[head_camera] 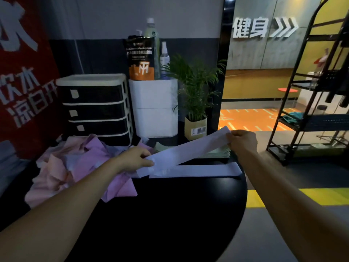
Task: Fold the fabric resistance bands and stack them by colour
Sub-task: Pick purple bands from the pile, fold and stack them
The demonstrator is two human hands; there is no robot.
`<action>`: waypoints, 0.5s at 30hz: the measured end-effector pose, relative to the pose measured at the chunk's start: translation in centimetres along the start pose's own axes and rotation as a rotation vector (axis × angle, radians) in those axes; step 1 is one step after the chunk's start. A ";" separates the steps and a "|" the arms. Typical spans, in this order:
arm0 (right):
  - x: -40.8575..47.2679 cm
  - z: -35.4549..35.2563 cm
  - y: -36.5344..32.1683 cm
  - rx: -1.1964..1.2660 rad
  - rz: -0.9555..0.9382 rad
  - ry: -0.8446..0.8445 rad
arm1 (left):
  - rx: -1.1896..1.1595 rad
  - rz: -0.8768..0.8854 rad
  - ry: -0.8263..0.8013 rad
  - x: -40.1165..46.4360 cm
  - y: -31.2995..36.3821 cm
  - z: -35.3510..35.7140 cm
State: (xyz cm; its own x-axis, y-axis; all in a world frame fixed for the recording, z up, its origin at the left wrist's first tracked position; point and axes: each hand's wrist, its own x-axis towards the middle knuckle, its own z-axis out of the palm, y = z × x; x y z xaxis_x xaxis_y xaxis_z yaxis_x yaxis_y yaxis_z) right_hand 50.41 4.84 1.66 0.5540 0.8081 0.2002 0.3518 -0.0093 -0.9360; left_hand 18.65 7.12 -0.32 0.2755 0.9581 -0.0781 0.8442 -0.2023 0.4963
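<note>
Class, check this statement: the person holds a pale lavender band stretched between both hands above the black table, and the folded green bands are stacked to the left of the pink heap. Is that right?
Not quite. The head view shows the folded green bands stacked on the right, behind the pale lavender band, while the pink heap lies on the left. The left hand and right hand do hold the band above the black table.

A dim room. Beyond the left hand a black-and-white drawer unit (94, 104) stands against the grey wall (132, 16). Right of the right hand, a black metal shelf rack (309, 118) stands on grey floor (283, 233).

Near half of the black table (170, 214) lay bare, pink band heap (75, 167) crowding the left, drawer unit (94, 106), white box (156, 110) and plant (196, 87) walling the back, green stack (219, 153) at right.
</note>
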 end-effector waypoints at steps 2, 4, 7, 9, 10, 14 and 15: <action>0.4 -0.2 1.7 -0.028 0.005 0.005 | 0.014 -0.047 -0.003 0.5 -0.5 0.4; 0.9 -0.5 3.3 -0.054 0.029 0.011 | 0.017 -0.074 0.039 0.9 -0.4 1.1; 1.5 -0.9 5.5 -0.092 0.077 -0.019 | -0.083 -0.093 0.183 1.7 0.2 2.4; 1.7 -0.9 6.7 -0.136 0.083 -0.048 | -0.116 -0.104 0.270 2.4 0.4 3.3; 1.7 -0.8 7.2 -0.155 0.086 -0.050 | -0.125 -0.103 0.294 2.8 0.5 3.8; 2.0 -0.4 9.2 -0.224 0.077 -0.027 | -0.103 -0.102 0.353 3.4 1.2 5.4; 2.1 -0.3 9.8 -0.235 0.080 -0.032 | -0.088 -0.108 0.358 3.4 1.3 5.7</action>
State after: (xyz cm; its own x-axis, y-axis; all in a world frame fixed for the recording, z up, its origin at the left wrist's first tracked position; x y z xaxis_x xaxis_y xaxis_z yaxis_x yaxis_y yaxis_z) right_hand 55.22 6.23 -6.99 0.5642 0.8176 0.1150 0.4755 -0.2079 -0.8548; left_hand 23.32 8.96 -4.85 -0.0042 0.9862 0.1654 0.8123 -0.0931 0.5757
